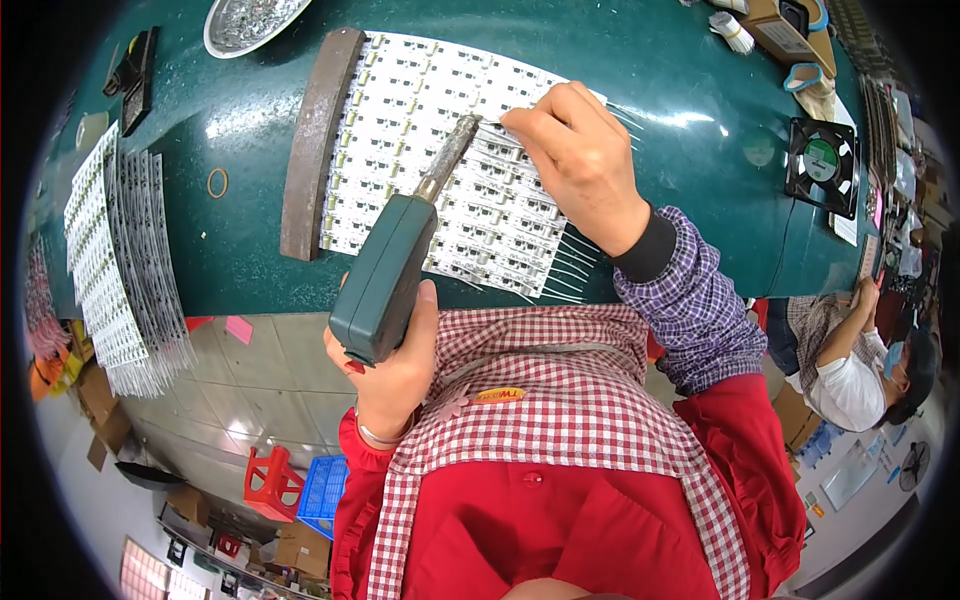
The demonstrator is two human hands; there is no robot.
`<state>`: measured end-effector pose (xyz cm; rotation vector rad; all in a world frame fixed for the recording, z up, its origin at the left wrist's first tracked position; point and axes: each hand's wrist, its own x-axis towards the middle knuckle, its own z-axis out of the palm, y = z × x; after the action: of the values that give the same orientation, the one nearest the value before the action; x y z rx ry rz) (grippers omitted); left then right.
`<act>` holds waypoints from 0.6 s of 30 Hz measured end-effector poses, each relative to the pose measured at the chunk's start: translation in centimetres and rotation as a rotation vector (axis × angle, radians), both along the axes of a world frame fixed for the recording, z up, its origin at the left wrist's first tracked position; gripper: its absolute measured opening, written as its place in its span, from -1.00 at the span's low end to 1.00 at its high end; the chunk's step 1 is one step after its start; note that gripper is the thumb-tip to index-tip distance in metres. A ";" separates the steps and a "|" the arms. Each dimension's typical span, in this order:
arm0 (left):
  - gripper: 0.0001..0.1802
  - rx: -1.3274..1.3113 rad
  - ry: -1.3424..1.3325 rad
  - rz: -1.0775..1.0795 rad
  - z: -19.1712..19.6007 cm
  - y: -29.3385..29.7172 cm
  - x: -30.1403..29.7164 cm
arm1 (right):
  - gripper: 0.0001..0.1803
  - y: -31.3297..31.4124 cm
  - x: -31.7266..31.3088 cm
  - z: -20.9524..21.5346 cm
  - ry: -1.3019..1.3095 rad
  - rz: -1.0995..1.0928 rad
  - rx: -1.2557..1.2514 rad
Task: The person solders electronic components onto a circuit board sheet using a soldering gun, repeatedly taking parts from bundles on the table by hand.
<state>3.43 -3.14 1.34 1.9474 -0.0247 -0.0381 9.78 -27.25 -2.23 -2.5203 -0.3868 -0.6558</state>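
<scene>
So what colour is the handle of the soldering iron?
Dark teal-green, seen in the head view: the soldering iron handle sits in the left hand.

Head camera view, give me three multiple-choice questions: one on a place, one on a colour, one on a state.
1. Where does the rusty metal bar lie?
A. along the left edge of the white circuit panel
B. on the floor
C. on the small fan

2. What colour is the soldering iron handle?
A. yellow
B. dark green
C. white

3. What is the left hand doing?
A. resting flat
B. gripping the soldering iron
C. holding a box

Answers: 1 A, the bar borders the panel. 2 B, the handle is green. 3 B, fingers wrap it while the right hand rests on the panel.
</scene>
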 end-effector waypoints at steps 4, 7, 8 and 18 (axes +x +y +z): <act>-0.76 -0.066 0.098 0.120 -0.1 0.2 -0.8 | -0.79 0.0 -0.1 0.0 0.006 -0.004 0.003; -0.74 -0.076 0.109 0.150 0.0 0.5 -0.9 | -0.79 0.1 -0.1 0.0 0.007 -0.006 0.006; -0.73 -0.073 0.100 0.147 0.0 0.6 -0.9 | -0.79 0.1 -0.1 0.0 0.006 -0.007 0.004; -0.70 -0.092 0.075 0.188 0.1 0.4 -0.4 | -0.79 0.2 -1.2 3.4 -0.005 -0.030 -0.048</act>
<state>3.03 -2.71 1.46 1.8472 0.2030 0.0148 8.59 -27.03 1.15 -2.5752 -0.3716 -0.6716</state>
